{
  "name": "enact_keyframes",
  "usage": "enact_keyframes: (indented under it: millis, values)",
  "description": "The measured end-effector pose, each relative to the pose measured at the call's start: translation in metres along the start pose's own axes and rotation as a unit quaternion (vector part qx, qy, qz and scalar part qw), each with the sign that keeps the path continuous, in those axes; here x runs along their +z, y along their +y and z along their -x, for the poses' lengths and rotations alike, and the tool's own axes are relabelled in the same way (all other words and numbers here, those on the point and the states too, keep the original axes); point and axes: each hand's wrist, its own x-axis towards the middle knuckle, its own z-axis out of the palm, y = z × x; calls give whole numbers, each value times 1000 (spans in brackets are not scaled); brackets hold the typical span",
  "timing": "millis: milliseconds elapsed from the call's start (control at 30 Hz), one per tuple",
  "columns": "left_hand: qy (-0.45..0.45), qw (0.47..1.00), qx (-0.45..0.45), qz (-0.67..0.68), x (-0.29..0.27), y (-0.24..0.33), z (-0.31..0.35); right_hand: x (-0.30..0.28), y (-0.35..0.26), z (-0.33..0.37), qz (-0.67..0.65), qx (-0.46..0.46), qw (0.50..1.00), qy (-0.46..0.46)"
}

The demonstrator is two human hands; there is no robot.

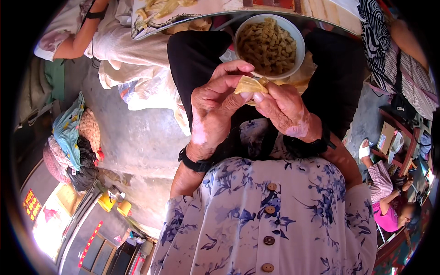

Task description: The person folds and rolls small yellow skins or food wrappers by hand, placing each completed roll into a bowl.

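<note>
Between both hands is a small, pale yellow folded piece of sheet-like material (250,85); its exact kind is unclear. My left hand (216,103) pinches its left side between thumb and fingers, with one finger raised toward the bowl. The thumb and forefinger of my right hand (289,110) close on the piece's other end, and the two thumbs nearly meet. Just beyond my hands, a white round bowl (300,46) holds many small brownish-yellow twisted pieces (268,43). More yellow sheet material (302,82) shows beneath the bowl, partly hidden by my right hand.
A table edge (316,13) crosses the top, with yellow strips (165,7) on it. Another person's arm (82,39) is at the upper left, and a striped sleeve (419,85) at the upper right. Cloth bundles (68,133) lie left; a person in pink (387,215) sits far right.
</note>
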Motion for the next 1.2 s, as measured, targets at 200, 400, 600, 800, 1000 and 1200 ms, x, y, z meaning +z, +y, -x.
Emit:
enact_keyframes:
  millis: [200, 400, 600, 800, 1000, 1200]
  values:
    - [31, 967, -122, 223, 8, 7, -1, -2, -2, -1, -23, -1, 1000, -5]
    - [-25, 959, -123, 253, 8, 5, -4, -3, -9, -1, 34, -75, 997, -4]
    - [-83, 949, -106, 285, 8, 4, -3, -5, -15, 5, 82, -130, 987, -35]
    - [-146, 928, -57, 339, 9, 2, 1, 3, -21, 2, 86, -231, 969, 20]
    - [-155, 932, -48, 324, 12, 3, 0, 3, -16, 6, 78, -232, 969, 8]
    - [-158, 961, -68, 217, 14, 18, -1, -7, -13, 10, 178, -242, 953, 21]
